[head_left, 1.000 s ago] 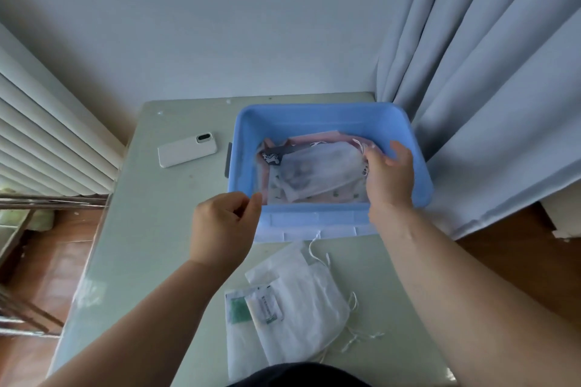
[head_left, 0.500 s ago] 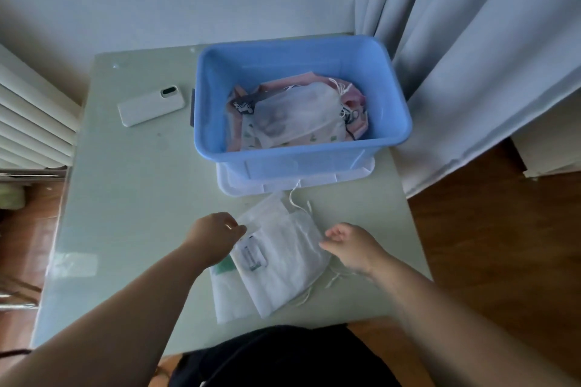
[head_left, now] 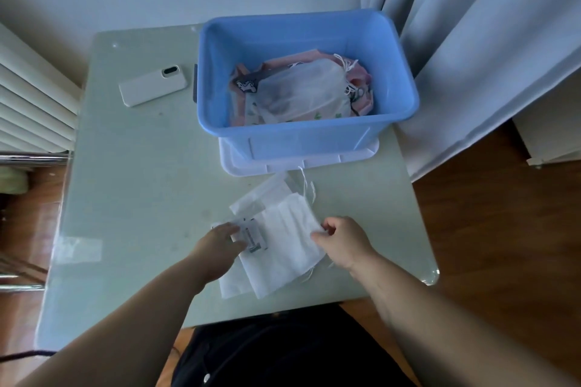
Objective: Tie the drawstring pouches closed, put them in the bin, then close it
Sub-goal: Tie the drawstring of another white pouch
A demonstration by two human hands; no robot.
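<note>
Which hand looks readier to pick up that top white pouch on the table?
Right, probably: the right hand pinches the top white pouch at its edge, while the left hand only rests flat beside it.

Dim, cool, bluish daylight, soft and even. A pale patch of glare lies on the glossy tabletop [head_left: 141, 166], left of and nearer than the blue bin [head_left: 308, 135]. A soft shadow hugs the bin's base. Wide-angle bending curves the edges, and the bottom corners are blurred.
</note>
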